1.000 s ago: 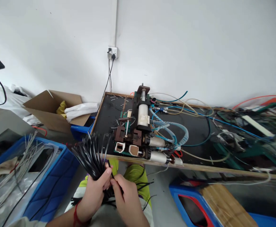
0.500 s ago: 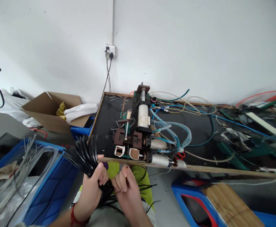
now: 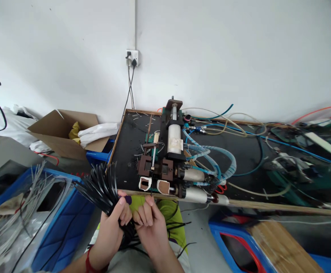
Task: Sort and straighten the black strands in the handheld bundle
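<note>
My left hand (image 3: 111, 227) is closed round a thick bundle of black wires (image 3: 101, 187) that fans out up and to the left. My right hand (image 3: 150, 225) sits right beside it, fingers pinched on a single thin black wire (image 3: 151, 182) that points up toward the front of a small pneumatic machine (image 3: 165, 159) on the black-topped bench (image 3: 128, 151). The wire's tip is near the machine's brown front block. More black wires trail across my lap below the hands.
A blue crate (image 3: 66, 220) with pale wires lies at left, an open cardboard box (image 3: 60, 132) behind it. Another blue crate with a wooden board (image 3: 270, 246) is at right. Hoses and cables (image 3: 239, 151) clutter the bench's right side. A wall socket (image 3: 132, 57) is above.
My right hand rose from the bundle, drawing one wire out and lifting its tip toward the machine's front. The left hand shifted up slightly with the bundle.
</note>
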